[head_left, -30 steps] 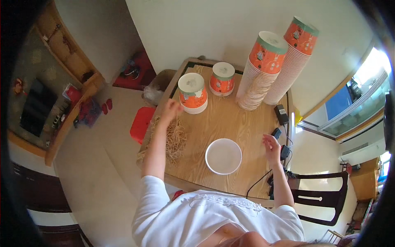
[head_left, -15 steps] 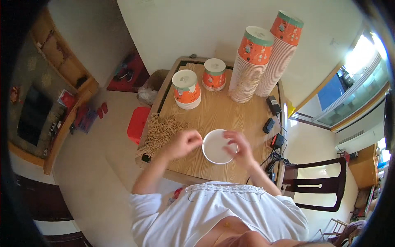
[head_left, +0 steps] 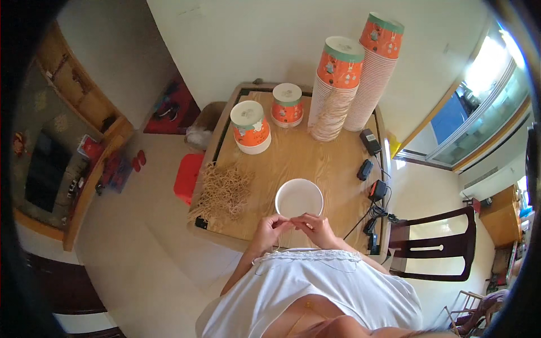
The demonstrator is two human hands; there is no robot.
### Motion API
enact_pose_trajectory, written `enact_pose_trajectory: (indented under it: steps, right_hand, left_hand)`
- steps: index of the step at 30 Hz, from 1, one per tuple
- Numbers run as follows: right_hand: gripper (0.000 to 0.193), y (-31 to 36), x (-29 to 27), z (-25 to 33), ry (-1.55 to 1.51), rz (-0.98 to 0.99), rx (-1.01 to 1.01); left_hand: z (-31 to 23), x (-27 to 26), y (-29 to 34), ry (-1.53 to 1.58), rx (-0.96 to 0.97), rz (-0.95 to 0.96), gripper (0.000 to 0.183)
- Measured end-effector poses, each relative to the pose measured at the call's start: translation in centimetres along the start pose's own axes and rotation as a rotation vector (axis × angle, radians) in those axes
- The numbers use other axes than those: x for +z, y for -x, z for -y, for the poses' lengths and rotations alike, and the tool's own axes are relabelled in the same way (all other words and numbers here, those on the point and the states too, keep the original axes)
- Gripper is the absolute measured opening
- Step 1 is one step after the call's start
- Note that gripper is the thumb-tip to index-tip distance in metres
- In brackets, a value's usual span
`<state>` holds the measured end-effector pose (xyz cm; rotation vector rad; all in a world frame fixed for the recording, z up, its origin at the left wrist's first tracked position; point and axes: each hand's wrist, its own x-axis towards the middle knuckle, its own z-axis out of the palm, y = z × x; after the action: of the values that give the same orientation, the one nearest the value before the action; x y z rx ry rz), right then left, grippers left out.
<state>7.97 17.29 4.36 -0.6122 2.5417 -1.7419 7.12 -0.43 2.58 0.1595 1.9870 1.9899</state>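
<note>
My left hand [head_left: 268,231] and right hand [head_left: 315,229] meet at the near rim of a white paper tub [head_left: 299,197], whose open mouth faces up. Both are closed in a fingertip pinch. From the left one hangs a thin pale strand [head_left: 276,244]; whether the right fingertips grip the same strand is too small to tell. To the left lies a tangled heap of tan strands [head_left: 224,191]. Farther back, two short stacks of upside-down orange and green paper tubs stand, a left one [head_left: 251,130] and a smaller one [head_left: 287,107].
Two tall stacks of tubs rise at the back right, a nearer one [head_left: 338,76] with tan strands draped down its side and a farther one [head_left: 377,62]. Black power adapters [head_left: 370,142] and cables line the table's right edge. A dark chair [head_left: 437,248] stands right; a red stool [head_left: 189,177] left.
Both hands have come together toward my body and now pinch at the tub's near rim. Before, they were apart, the right one over the tub's mouth. The view has shifted slightly.
</note>
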Motion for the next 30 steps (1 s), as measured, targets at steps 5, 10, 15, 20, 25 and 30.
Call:
enact_pose_trajectory:
  steps: [5,10,15,20,25,30]
  right_hand:
    - [0.010,0.2,-0.2,-0.9,-0.054,-0.060,0.097]
    - [0.010,-1.4,-1.4,-0.9,-0.177,-0.070,0.179]
    - [0.021,-2.4,-1.3,-0.9,-0.055,-0.057,0.226]
    - [0.029,-2.4,-1.0,-1.2,-0.014,-0.075,0.229]
    - [0.019,-2.6,-0.8,-0.8,-0.114,-0.054,0.199]
    - [0.011,-2.0,-1.2,-1.4,-0.143,-0.010,0.120]
  left_hand:
    - [-0.4,0.2,-0.5,-0.047,-0.019,-0.016,0.008]
    - [-1.4,0.0,-1.2,-0.091,0.058,-0.046,0.007]
    - [-1.5,0.1,-2.0,0.015,0.056,-0.074,0.009]
    - [-1.7,0.3,-1.6,-0.003,0.028,-0.097,0.007]
    - [-1.5,0.6,-1.3,-0.014,0.046,-0.104,0.008]
    - [0.1,0.5,-1.5,0.056,0.014,-0.089,0.010]
